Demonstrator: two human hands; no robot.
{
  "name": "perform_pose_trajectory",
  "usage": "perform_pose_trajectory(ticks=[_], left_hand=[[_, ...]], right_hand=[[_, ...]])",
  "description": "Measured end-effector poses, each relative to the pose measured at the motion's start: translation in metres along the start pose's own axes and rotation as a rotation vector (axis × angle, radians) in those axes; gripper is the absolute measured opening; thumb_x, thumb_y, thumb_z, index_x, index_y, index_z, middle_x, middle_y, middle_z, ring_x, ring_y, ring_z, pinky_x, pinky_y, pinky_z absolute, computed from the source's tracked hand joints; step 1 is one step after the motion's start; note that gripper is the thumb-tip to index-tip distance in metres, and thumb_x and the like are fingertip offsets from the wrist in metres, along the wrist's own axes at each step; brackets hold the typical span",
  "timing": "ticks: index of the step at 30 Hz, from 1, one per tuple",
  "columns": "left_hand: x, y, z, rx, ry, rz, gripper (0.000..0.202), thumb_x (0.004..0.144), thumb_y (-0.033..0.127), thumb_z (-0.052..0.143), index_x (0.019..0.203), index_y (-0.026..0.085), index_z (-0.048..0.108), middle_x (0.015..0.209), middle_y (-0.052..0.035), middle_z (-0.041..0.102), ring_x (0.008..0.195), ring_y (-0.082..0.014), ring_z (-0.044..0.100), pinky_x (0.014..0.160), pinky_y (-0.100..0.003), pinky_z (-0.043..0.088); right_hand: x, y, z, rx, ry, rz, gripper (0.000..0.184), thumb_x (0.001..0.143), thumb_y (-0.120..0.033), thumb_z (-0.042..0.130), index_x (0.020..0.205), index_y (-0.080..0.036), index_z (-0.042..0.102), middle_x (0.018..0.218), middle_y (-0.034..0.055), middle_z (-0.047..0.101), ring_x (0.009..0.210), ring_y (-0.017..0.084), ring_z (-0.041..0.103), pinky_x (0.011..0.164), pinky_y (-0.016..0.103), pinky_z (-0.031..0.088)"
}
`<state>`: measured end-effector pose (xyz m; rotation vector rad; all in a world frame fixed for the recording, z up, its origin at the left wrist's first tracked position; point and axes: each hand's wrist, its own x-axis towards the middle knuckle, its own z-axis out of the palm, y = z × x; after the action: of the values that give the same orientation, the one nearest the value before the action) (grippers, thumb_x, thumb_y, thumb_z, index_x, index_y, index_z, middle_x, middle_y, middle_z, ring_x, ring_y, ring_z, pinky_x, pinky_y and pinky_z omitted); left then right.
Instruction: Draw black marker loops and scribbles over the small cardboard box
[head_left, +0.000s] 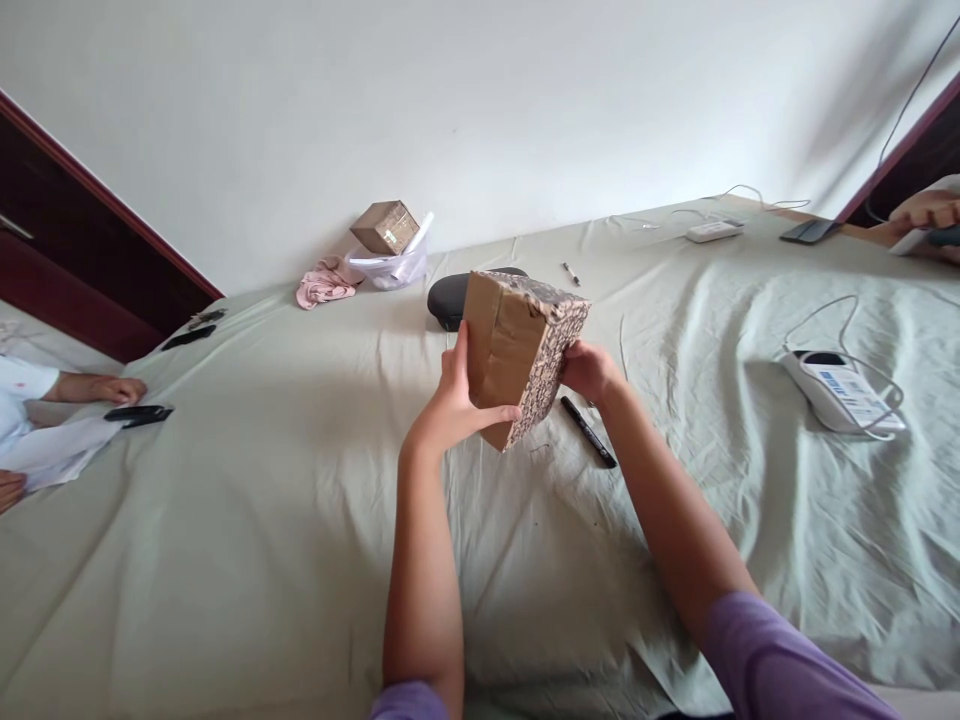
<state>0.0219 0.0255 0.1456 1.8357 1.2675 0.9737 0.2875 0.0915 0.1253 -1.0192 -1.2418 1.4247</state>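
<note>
A brown cardboard box point(506, 345) with dark scribble-like patterning on two of its faces is held tilted above the cloth, between both hands. My left hand point(450, 400) grips its plain left side, the thumb along the lower edge and the other fingers partly hidden. At the right, my right hand point(592, 372) is closed on the patterned side, most of its fingers out of sight behind the box. A black marker point(589, 432) lies on the cloth just below my right hand. Behind the box sits a dark oval case point(444, 298), partly covered by it.
A greenish cloth point(300, 520) covers the table. Toward the wall are a pink cloth point(327, 283), a clear bag point(394, 268) with a second box point(385, 228), and a pen point(571, 274). A corded white device point(844, 395) lies right. Other people's hands point(118, 390) appear at both sides.
</note>
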Motion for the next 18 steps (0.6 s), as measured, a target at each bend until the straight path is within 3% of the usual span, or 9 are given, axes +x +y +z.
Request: perform_pose_trajectory(ticks=[3,8,11,14,16,18], left_hand=[[-0.002,0.012,0.012,0.063,0.021,-0.068,0.168,0.068,0.059,0.108,0.184,0.044,-0.012,0.193,-0.0198,0.006,0.176,-0.0556,0.022,0.14,-0.078,0.025],[0.001,0.025,0.02,0.108,0.061,-0.148,0.136,0.093,0.075,0.082,0.186,0.035,-0.008,0.19,-0.0237,0.028,0.168,-0.0572,0.041,0.131,-0.081,0.035],[0.002,0.032,0.02,0.133,0.096,-0.185,0.142,0.087,0.076,0.088,0.186,0.036,-0.006,0.18,-0.0253,0.049,0.157,-0.0596,0.055,0.124,-0.081,0.042],[0.002,0.034,0.024,0.169,0.136,-0.249,0.146,0.083,0.074,0.092,0.187,0.033,-0.003,0.168,-0.0267,0.062,0.15,-0.06,0.062,0.122,-0.08,0.045],[0.003,0.032,0.029,0.152,0.176,-0.205,0.148,0.082,0.07,0.095,0.186,0.034,-0.004,0.173,-0.0258,0.057,0.155,-0.0571,0.058,0.127,-0.076,0.043],[0.005,0.028,0.033,0.126,0.236,-0.065,0.147,0.083,0.061,0.098,0.186,0.038,-0.004,0.186,-0.0227,0.037,0.169,-0.0512,0.044,0.135,-0.071,0.039]], right_hand=[[0.004,0.002,0.003,0.129,0.046,0.027,0.049,0.052,-0.029,0.059,0.101,-0.027,0.055,0.084,-0.0008,0.062,0.077,0.021,0.053,0.072,0.031,0.047],[0.009,0.008,-0.001,0.152,0.068,0.063,0.05,0.056,-0.025,0.059,0.106,-0.027,0.058,0.078,-0.006,0.047,0.067,0.015,0.038,0.061,0.025,0.033],[0.011,0.012,-0.004,0.136,0.021,0.114,0.048,0.061,-0.026,0.06,0.11,-0.027,0.06,0.083,-0.0043,0.054,0.071,0.016,0.046,0.064,0.025,0.042],[0.014,0.017,-0.009,0.047,0.016,0.141,0.039,0.08,-0.039,0.063,0.118,-0.027,0.064,0.104,0.0021,0.069,0.087,0.019,0.063,0.071,0.026,0.053],[0.016,0.021,-0.013,-0.017,0.043,0.143,0.036,0.09,-0.049,0.063,0.118,-0.027,0.067,0.114,0.0058,0.074,0.095,0.02,0.068,0.073,0.026,0.056],[0.017,0.025,-0.016,-0.074,0.022,0.177,0.033,0.095,-0.055,0.064,0.111,-0.027,0.071,0.112,0.0065,0.076,0.095,0.022,0.07,0.073,0.027,0.058]])
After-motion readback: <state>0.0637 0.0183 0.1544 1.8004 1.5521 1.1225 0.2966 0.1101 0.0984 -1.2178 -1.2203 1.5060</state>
